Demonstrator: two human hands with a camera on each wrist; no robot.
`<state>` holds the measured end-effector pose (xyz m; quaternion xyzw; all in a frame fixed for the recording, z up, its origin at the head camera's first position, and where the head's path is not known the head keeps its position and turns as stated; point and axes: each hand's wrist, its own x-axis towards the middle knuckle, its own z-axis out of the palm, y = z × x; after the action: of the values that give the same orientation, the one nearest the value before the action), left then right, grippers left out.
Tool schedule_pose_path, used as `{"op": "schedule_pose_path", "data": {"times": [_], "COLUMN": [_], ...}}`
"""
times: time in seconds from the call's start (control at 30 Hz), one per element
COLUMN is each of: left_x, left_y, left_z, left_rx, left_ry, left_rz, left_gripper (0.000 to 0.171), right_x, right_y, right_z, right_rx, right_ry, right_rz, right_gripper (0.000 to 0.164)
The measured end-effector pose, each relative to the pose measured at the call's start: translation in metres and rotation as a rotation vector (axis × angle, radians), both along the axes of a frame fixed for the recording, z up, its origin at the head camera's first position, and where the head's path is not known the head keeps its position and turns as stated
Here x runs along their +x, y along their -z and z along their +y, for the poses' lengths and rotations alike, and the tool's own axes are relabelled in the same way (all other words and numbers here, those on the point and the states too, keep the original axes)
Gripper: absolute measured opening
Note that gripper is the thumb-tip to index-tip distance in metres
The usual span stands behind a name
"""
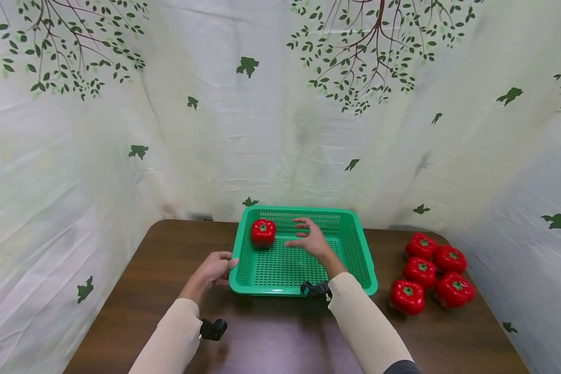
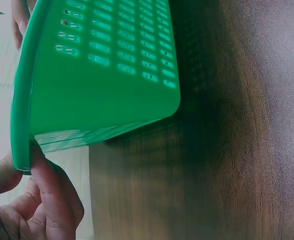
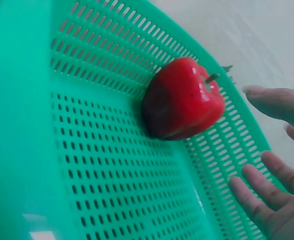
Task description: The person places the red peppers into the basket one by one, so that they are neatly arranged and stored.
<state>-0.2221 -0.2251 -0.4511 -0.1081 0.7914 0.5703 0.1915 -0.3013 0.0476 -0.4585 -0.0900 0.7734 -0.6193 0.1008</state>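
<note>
A green plastic basket (image 1: 280, 291) with slotted walls stands on the table. Inside it, near the back left corner, sits one red bell pepper (image 1: 263, 233), stem up. My left hand (image 1: 218, 267) pinches the basket's left rim; in the left wrist view the thumb (image 2: 2, 175) lies on one side of the rim and the fingers (image 2: 54, 195) on the other. Over the basket's middle hovers my right hand (image 1: 312, 240), fingers spread and holding nothing. The right wrist view shows these fingers (image 3: 264, 192) apart from the pepper (image 3: 184, 100).
Several red bell peppers (image 1: 419, 271) lie grouped on the table's right side, to the right of the basket. The brown wooden table (image 1: 271, 337) backs onto a pale curtain (image 1: 271, 156) printed with leaves and branches.
</note>
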Motion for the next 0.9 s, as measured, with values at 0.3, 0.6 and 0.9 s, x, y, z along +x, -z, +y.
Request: {"op": "schedule_pose_path", "data": {"times": [0.3,0.6,0.9], "left_x": [-0.001,0.000,0.001], "left_y": [0.001,-0.002,-0.001], "left_z": [0.000,0.002,0.001], "left_rx": [0.027,0.030,0.038], "left_ry": [0.006,0.018,0.014], "left_rz": [-0.002,0.011,0.007], "left_gripper": [0.041,0.040,0.042], "right_x": [0.016,0.032,0.049], "right_y": [-0.010,-0.015,-0.014], "right_z": [0.034,0.075,0.115], "right_rx": [-0.036,-0.022,-0.069], "right_ry": [-0.054,-0.094,-0.117], "right_rz": [0.032,0.131,0.177], "right_gripper": [0.067,0.059,0.049]}}
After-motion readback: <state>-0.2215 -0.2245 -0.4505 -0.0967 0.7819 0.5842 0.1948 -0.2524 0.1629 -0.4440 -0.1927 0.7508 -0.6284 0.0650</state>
